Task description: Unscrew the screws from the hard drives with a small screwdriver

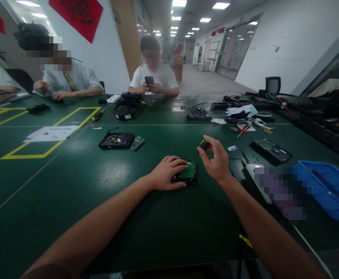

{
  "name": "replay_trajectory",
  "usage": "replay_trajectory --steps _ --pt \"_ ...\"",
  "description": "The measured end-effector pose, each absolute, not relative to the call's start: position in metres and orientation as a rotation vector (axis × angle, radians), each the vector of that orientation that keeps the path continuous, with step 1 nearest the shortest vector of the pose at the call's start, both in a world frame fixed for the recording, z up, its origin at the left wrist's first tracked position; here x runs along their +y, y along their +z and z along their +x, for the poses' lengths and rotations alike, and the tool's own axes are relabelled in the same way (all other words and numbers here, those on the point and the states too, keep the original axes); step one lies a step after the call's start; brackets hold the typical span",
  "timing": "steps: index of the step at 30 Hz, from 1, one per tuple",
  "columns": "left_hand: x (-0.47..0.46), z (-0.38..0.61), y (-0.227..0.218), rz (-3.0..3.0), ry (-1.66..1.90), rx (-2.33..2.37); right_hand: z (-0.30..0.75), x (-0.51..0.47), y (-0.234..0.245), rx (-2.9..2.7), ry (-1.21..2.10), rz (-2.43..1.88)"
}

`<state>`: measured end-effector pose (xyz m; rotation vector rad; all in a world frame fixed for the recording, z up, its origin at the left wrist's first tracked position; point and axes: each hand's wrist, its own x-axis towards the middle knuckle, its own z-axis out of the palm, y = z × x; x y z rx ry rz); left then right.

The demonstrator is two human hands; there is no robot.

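Observation:
A hard drive point(191, 170) lies on the green table with its green circuit board facing up. My left hand point(169, 173) grips it from the left, fingers across the top and thumb along the near edge, covering its left part. My right hand point(217, 161) pinches a screwdriver point(204, 145) by its black and yellow handle, just right of the drive. The thin shaft slants down towards the drive's far right corner; whether the tip touches a screw is too small to tell.
Left stand an opened hard drive point(117, 140) and a loose circuit board point(138, 143). Another hard drive point(271, 150), a blue tray point(329, 190) and a white device with a cable point(259, 182) lie right. A red screwdriver point(243, 130) is farther back. Two people sit across the table.

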<state>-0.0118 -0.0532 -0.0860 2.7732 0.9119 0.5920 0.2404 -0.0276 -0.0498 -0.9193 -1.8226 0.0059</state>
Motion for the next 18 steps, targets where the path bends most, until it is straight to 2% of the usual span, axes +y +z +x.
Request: replay_trajectory --steps 18 --pt "-0.0548 -0.0132 -0.0855 2.769 0.606 0.919 0.2429 -0.025 -0.0517 -1.808 0.003 -0.926"
